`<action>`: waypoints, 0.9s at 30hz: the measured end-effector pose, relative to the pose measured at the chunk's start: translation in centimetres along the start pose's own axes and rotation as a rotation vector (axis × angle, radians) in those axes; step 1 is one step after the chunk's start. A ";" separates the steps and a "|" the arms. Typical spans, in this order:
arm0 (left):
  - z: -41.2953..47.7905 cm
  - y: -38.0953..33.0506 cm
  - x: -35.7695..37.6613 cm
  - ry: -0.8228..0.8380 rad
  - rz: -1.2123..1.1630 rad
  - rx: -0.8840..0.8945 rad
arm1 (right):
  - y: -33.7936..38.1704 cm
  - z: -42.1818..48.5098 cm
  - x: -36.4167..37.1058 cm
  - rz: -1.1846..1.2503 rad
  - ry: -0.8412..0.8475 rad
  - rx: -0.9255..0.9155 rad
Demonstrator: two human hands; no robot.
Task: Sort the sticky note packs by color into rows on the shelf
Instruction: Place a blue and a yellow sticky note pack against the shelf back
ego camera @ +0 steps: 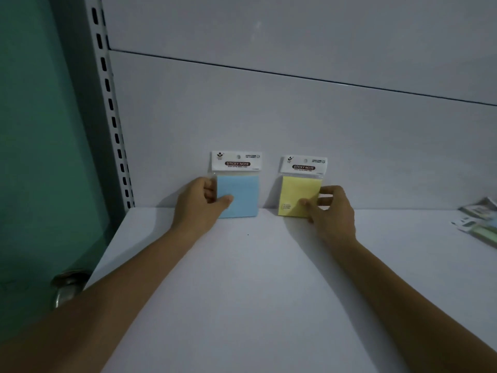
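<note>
Two packs stand upright at the far edge of the shelf [269,278], leaning against the back panel [269,117]. The blue pack [238,196] is on the left and the yellow pack [301,196] on the right, apart from each other, each with its long axis vertical and its white header card on top.

The left hand [199,208] pinches the blue pack at its left edge, thumb across the front face and fingers tucked behind. The right hand [332,211] pinches the yellow pack at its right edge in the same way. Both grips are closed on their packs, and each pack lies inward of its hand, toward the gap between them.

More packs [481,219] lie flat at the far right of the shelf, greenish it seems, though dim light and the frame edge make the colours uncertain. The right hand is much the nearer to them, so the next reach likely falls to it once the yellow pack is let go.
</note>
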State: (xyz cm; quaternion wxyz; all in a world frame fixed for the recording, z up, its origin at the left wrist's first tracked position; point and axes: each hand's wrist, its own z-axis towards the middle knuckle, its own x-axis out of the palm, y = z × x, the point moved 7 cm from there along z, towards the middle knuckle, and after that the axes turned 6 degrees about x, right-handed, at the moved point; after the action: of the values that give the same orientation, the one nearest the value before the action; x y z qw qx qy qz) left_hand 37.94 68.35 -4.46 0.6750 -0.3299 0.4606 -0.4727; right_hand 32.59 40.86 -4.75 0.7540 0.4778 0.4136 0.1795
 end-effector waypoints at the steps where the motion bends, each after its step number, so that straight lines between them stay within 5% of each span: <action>1: 0.1 0.1 0.0 -0.004 -0.021 0.000 | -0.2 0.3 0.1 0.022 0.002 0.007; 27: -0.3 -0.1 -0.2 -0.037 -0.005 0.031 | -0.9 0.7 0.2 0.159 0.023 0.073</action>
State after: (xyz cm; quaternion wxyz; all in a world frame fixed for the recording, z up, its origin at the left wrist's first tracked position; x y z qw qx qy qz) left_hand 37.62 68.53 -4.35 0.6874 -0.3290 0.4398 -0.4752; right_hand 33.14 40.16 -5.47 0.7148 0.5341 0.3891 0.2291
